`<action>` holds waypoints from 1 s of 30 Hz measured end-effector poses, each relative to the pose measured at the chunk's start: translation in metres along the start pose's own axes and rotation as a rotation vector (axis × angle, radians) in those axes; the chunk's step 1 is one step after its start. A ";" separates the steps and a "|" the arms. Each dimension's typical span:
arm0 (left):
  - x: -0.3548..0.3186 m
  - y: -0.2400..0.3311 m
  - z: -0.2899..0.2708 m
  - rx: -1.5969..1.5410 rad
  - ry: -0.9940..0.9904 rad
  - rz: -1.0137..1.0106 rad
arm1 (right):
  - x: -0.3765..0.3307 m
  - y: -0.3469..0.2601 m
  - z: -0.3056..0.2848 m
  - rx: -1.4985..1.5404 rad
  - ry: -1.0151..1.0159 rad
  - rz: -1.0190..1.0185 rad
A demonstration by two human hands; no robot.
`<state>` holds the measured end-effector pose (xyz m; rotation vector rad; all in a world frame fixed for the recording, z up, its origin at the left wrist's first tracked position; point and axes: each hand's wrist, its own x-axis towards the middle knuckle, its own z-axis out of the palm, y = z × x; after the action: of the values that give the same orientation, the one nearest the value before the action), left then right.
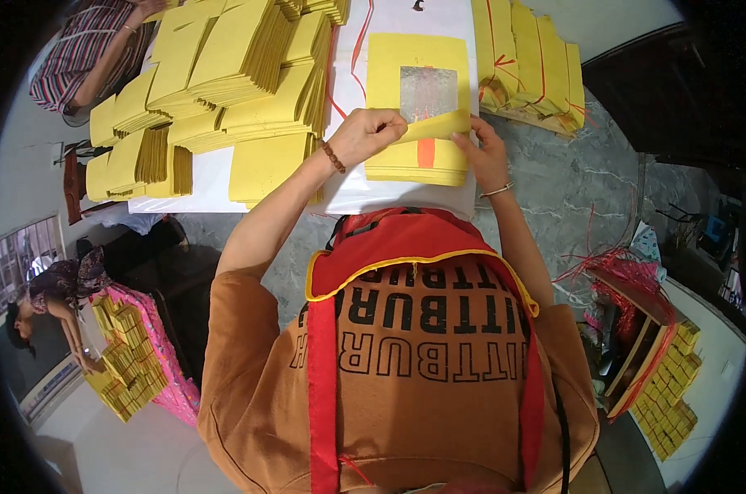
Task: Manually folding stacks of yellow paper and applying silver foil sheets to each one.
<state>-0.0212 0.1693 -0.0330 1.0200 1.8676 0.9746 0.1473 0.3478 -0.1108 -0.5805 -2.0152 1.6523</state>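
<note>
Both hands' fingers [392,123] folding yellow sheet [418,78] edge.

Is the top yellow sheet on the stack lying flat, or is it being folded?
Being folded: the near edge of the top yellow sheet is curled up over itself, pinched by the left hand and right hand.

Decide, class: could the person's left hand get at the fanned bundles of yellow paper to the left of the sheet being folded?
Probably yes. The left hand pinches the folded yellow sheet, and the fanned yellow bundles lie just beside it on the same white table, with nothing between.
</note>
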 end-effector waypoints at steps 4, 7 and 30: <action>-0.006 0.010 -0.015 0.219 0.099 0.496 | 0.005 0.005 -0.003 0.309 -0.055 0.248; -0.007 0.003 -0.020 0.207 0.244 0.379 | 0.007 -0.014 0.002 0.522 -0.027 0.209; -0.049 -0.015 0.010 0.402 0.226 0.453 | -0.019 -0.046 -0.020 -0.495 -0.328 -0.367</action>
<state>0.0016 0.1228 -0.0377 1.6877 2.1179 1.0199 0.1732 0.3435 -0.0643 -0.0760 -2.6057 1.0846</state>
